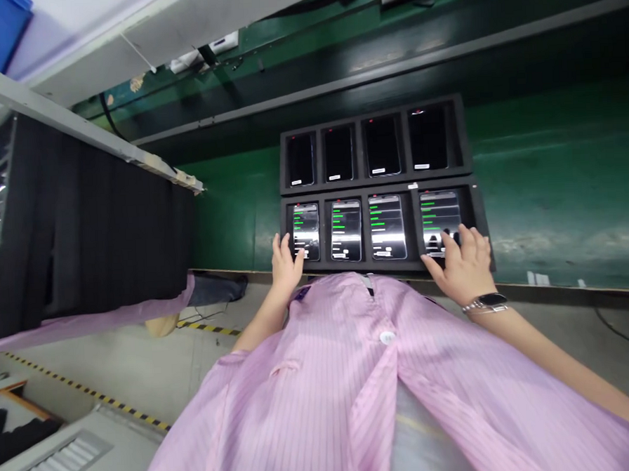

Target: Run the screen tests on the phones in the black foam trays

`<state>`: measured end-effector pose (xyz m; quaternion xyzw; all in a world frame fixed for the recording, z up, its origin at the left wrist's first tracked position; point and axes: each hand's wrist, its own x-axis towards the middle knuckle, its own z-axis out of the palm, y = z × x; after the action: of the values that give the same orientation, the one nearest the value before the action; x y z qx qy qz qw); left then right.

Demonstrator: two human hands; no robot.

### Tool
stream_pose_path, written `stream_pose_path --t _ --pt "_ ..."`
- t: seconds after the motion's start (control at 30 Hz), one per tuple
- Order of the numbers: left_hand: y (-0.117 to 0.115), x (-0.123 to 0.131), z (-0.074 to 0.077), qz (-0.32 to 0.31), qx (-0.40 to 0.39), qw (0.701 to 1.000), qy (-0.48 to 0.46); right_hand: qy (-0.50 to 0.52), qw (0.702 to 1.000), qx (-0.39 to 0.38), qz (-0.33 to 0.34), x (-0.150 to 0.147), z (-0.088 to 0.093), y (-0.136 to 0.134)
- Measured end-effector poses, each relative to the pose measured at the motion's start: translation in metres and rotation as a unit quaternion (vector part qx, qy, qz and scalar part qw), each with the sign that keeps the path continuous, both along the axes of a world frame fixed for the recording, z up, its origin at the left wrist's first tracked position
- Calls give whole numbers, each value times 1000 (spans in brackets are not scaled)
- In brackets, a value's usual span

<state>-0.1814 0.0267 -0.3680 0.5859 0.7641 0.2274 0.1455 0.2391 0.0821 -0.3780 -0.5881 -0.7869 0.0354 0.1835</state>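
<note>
Head view: the near tray [326,235] lies on the green bench [560,194], four lit phones [387,228] in its slots; the far tray [319,158] touches or nearly touches it, holding four dark phones [383,145]. The left hand [286,266] is at the near tray's left end, thumb apart from fingers, beside the leftmost lit phone. The right hand [463,264], fingers spread, is over the rightmost one; I cannot tell whether a fingertip touches its screen
</note>
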Motion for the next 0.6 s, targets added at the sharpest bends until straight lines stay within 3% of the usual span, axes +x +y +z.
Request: stream_pose_path --t 0.17,0.43,0.6 --pt "-1 -1 -5 -31 -11 999 27 17 995 -6 100 -51 8 7" --pt "-1 -7 -6 -64 -20 997 23 15 996 -35 81 -86 2 18" --pt "2 -10 -4 -74 -36 997 9 22 985 -30 170 -127 3 20"
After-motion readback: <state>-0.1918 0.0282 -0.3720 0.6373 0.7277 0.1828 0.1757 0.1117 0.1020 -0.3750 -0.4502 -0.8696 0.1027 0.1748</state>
